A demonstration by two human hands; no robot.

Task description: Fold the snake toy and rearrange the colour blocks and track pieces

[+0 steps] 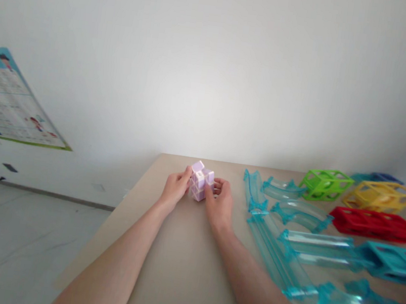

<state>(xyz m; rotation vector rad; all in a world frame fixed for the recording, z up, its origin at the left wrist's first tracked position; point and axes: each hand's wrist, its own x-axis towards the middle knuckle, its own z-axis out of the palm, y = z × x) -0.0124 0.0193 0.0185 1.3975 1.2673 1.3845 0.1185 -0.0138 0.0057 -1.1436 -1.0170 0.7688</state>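
Near the far end of the table, a small pale purple and white snake puzzle (199, 184), folded into a compact block of wedge-like pieces, is between my two hands. My left hand (175, 188) pinches it from the left, thumb and fingertips at its upper left side. On the other side my right hand (220, 205) grips it, with the thumb against the near face and the fingers curled behind. Some of the block's right side is hidden by those fingers. Whether its underside touches the table cannot be made out.
Clear teal track pieces (274, 248) lie right of my right arm. Beyond them are open-frame blocks: green (327, 186), yellow (380, 197), red (375, 225) and teal (396, 263). A white wall rises behind the table (180, 268). A poster (11, 102) hangs left.
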